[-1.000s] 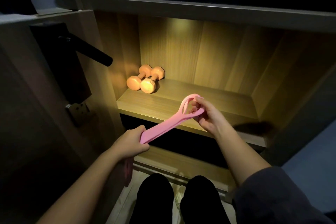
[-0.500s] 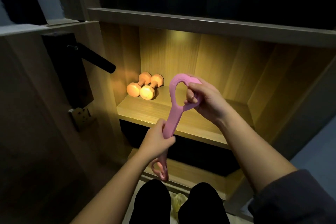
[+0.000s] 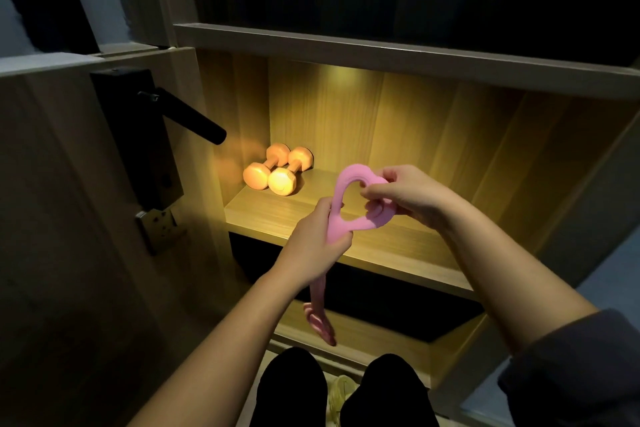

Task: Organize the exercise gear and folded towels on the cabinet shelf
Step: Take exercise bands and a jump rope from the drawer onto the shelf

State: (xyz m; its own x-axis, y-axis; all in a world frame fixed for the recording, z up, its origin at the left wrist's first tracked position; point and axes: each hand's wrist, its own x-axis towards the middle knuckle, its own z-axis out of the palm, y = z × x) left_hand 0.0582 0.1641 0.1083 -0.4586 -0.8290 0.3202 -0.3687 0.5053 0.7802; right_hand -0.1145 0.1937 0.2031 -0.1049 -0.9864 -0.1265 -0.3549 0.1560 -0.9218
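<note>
Left hand (image 3: pixel 313 241): closed around the middle of the pink band (image 3: pixel 351 170), lower end hanging below the fist.
Right hand (image 3: pixel 410 192): just beside the left, higher and to its right; fingers curled, pinching the band's upper loop.
Pink band: in the air between both hands, not yet on the shelf (image 3: pixel 270 218) beyond them.
Dumbbells (image 3: pixel 282 180): 2, side by side, beyond the left hand; judged already in place.
Left to do: probably folding the band and setting it down; no towels in view.

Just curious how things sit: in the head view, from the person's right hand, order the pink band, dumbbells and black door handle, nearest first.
1. The pink band, gripped by the right hand itself.
2. The dumbbells, back left on the shelf.
3. The black door handle, farther left on the door.
</note>
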